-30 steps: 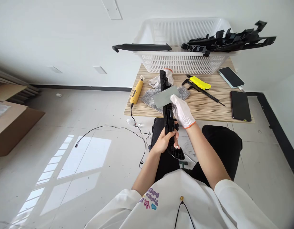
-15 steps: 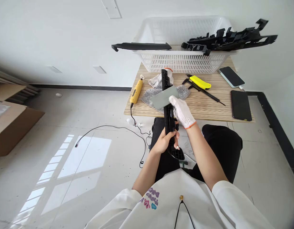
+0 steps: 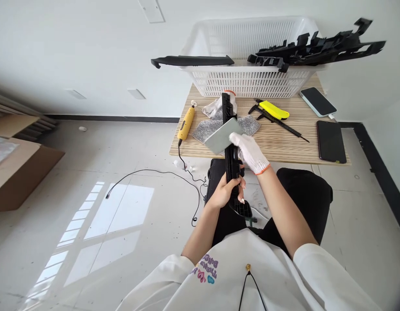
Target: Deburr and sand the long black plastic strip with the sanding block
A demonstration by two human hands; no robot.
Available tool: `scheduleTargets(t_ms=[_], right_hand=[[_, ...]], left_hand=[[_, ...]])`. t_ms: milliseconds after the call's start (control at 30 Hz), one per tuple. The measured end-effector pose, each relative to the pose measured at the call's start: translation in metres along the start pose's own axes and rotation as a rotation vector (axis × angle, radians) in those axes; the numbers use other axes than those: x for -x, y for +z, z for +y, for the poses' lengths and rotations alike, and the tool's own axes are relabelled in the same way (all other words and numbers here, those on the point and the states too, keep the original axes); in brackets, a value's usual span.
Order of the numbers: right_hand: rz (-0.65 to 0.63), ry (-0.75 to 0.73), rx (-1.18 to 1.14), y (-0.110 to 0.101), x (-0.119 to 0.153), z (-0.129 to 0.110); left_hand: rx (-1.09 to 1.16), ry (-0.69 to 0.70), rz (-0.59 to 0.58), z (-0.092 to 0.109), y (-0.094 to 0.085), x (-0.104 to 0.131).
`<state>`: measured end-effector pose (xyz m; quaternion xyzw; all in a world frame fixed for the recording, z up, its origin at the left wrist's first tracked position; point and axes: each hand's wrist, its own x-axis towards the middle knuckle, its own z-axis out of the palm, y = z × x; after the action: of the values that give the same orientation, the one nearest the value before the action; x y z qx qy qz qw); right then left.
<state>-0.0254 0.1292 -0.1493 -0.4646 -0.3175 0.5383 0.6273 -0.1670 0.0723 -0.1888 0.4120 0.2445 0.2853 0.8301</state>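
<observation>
My bare left hand is wrapped round the lower part of a long black plastic part, which points away from me over the table's front edge. In a white knitted glove, my right hand pinches a thin grey-green rectangular sheet at its right end. The sheet lies slantwise across the upper half of the plastic part and hides a stretch of it. Whether the two touch I cannot tell. Behind them a grey cloth and another white glove lie on the table.
A white basket holding black plastic parts stands at the table's back. On the table are a yellow rotary tool with a cable, a black caliper, a yellow-handled item and two phones. A cardboard box is at left.
The sheet has tilted slightly, its upper edge turning more steeply. Both hands keep their grips, and the whole view has shifted a little.
</observation>
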Motion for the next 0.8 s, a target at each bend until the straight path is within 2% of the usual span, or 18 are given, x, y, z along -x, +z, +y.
scheduleTargets(t_ms=[67,167,300,400,533,633,733,800], right_hand=[[-0.036,0.04,0.073,-0.0013,0.0021,-0.0011],[0.043,0.009,0.051,-0.0038,0.0044,-0.0053],[-0.092,0.09,0.119,-0.0048,0.0063,-0.01],[-0.015,0.032,0.104,-0.0032,0.0083,-0.0099],[-0.138,0.08,0.138,-0.0013,0.0104,-0.0082],[-0.052,0.035,0.073,-0.002,0.0092,-0.0075],[-0.103,0.066,0.075,-0.0042,0.0051,-0.0046],[-0.071,0.035,0.032,-0.0056,0.0015,-0.0018]], left_hand=[[0.012,-0.003,0.005,0.0001,0.0003,0.0],[-0.011,-0.012,-0.001,0.001,0.0009,0.0],[0.008,-0.019,0.012,0.0023,0.0019,-0.0001],[-0.009,-0.02,0.01,0.0023,0.0022,0.0001],[0.014,-0.015,0.032,0.0021,0.0027,0.0004],[-0.007,-0.014,0.024,0.003,0.0037,0.0005],[-0.002,-0.022,0.036,0.0041,0.0045,0.0004],[-0.002,-0.032,0.032,0.0046,0.0047,0.0003]])
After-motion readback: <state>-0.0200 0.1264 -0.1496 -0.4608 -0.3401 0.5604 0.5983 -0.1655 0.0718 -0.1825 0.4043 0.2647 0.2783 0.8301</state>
